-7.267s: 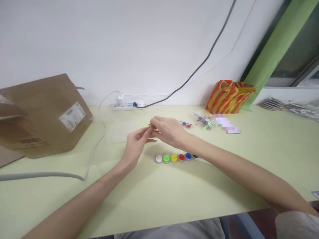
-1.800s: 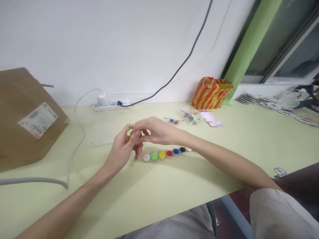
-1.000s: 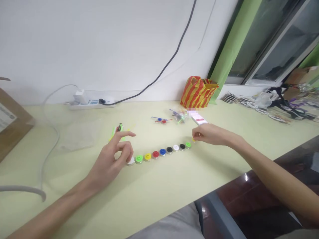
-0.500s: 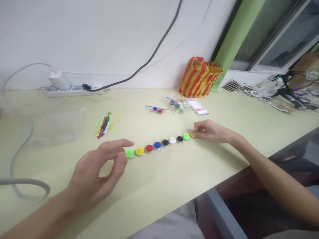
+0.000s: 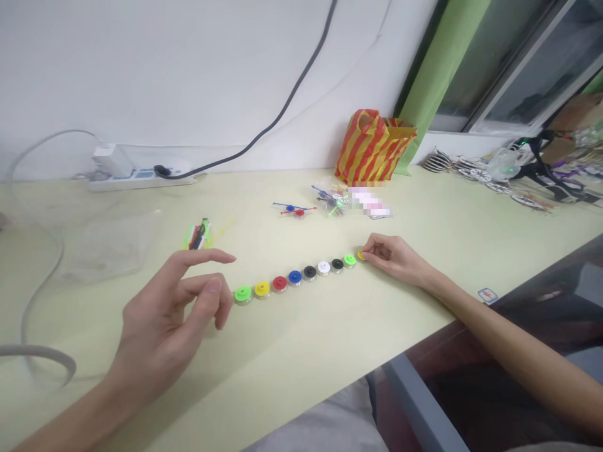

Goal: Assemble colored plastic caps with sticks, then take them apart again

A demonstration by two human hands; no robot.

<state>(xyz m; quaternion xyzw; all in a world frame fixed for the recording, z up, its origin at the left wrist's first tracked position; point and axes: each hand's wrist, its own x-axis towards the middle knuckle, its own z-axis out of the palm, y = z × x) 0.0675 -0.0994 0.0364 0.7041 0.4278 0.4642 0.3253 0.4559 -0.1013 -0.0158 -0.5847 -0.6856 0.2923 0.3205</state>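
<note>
Several small round plastic discs with raised centres and clear undersides stand in a slanting row on the table. At the near left end is a green disc [image 5: 243, 294], followed by a yellow disc [image 5: 262, 289], a red disc [image 5: 279, 284] and a blue disc [image 5: 295, 277]. Farther right come a black disc, a white disc [image 5: 323, 267], another black disc and a second green disc [image 5: 349, 260]. My right hand [image 5: 393, 257] pinches the yellow end disc [image 5: 360, 256] between thumb and fingertips. Beside the left end, my left hand [image 5: 176, 307] has its index finger stretched out and the other fingers curled.
Thin coloured plastic sticks [image 5: 198, 233] lie behind my left hand. Blue and red arrow-tipped pieces [image 5: 295, 209], a clear bag of parts [image 5: 332, 199] and a phone [image 5: 370, 203] lie farther back. A striped bag [image 5: 374, 147] and a power strip [image 5: 141, 179] stand along the wall.
My left hand has drawn slightly left from the green end disc, its index finger lifting away from the thumb. My right hand stays at the yellow end disc. The view has shifted slightly.
</note>
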